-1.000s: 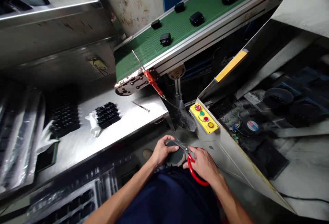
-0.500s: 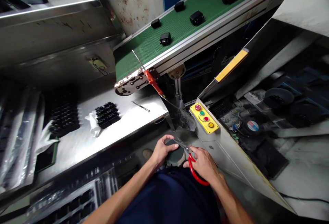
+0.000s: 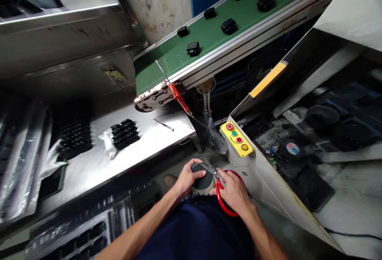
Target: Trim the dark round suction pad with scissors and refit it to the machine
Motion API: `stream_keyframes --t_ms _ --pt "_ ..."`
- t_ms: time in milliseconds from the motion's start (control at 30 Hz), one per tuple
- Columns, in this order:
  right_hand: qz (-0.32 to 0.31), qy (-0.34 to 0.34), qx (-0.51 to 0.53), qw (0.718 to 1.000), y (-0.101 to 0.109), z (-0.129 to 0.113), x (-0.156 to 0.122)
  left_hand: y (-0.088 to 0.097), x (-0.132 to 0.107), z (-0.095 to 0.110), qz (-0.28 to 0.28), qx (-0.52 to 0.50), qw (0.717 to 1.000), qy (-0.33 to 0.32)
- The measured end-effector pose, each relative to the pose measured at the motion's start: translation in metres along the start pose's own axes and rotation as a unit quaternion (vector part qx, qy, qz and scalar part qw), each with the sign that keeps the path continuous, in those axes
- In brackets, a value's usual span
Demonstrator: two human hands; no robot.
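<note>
My right hand [image 3: 234,192] is closed around a pair of scissors [image 3: 222,202] with red loop handles. One loop hangs below the fingers and the other shows behind the hand. Their metal blades point up and left, reaching my left hand [image 3: 188,178]. Its thumb and forefinger curl together at the blade tips; whatever they pinch is too small or hidden to name. Below and between both hands is a dark grey, rounded shape [image 3: 203,180] with a pale rim, and whether it is held cannot be told.
Several black adapter-like blocks [image 3: 229,26] lie on a green conveyor belt [image 3: 161,67]. A red-handled screwdriver-like tool [image 3: 178,97] leans at its end. Left is a metal bench [image 3: 155,142] with black parts [image 3: 124,133] and a thin metal tool [image 3: 163,124]. A yellow button box [image 3: 237,138] stands right.
The scissors have turned or spread, so the far red loop now shows behind my right hand. My left hand stays at the blades. The view has shifted slightly.
</note>
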State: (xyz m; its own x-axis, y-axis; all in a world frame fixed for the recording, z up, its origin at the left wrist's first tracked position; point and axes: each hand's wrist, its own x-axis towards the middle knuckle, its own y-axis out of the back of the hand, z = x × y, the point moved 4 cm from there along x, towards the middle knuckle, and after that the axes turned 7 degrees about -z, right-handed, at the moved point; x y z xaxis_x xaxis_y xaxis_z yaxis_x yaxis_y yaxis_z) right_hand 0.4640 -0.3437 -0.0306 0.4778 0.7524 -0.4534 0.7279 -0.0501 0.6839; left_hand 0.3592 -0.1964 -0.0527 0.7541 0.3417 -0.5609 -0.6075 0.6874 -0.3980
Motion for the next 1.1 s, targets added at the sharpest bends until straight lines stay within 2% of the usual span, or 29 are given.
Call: stream_keyframes --t_ms 133,267,433,633,800,967,1100 --pt "-0.025 -0.005 0.014 1.0 -0.002 0.005 -0.004 0.0 -0.002 -0.002 -0.016 0.003 1.0 -0.005" --pt "-0.013 0.018 -0.015 1.0 0.0 0.002 -0.004 0.0 -0.002 -0.006 -0.034 0.021 0.999 -0.001" --pt "-0.021 0.013 0.014 1.0 0.003 0.0 0.0 0.004 0.001 0.004 -0.049 0.045 0.998 0.004" --pt "-0.016 0.003 -0.005 1.0 0.001 0.002 -0.002 0.009 0.006 0.006 -0.01 0.067 0.998 -0.003" --pt "0.009 0.025 -0.06 0.998 0.001 -0.002 0.0 0.002 0.004 -0.001 -0.015 0.063 0.998 -0.002" --pt "0.002 0.012 0.007 1.0 -0.001 0.002 0.003 0.001 0.003 0.004 -0.028 0.044 0.999 -0.003" --pt "-0.019 -0.008 0.018 1.0 -0.001 0.007 0.0 0.003 0.004 0.004 -0.03 0.04 0.999 0.001"
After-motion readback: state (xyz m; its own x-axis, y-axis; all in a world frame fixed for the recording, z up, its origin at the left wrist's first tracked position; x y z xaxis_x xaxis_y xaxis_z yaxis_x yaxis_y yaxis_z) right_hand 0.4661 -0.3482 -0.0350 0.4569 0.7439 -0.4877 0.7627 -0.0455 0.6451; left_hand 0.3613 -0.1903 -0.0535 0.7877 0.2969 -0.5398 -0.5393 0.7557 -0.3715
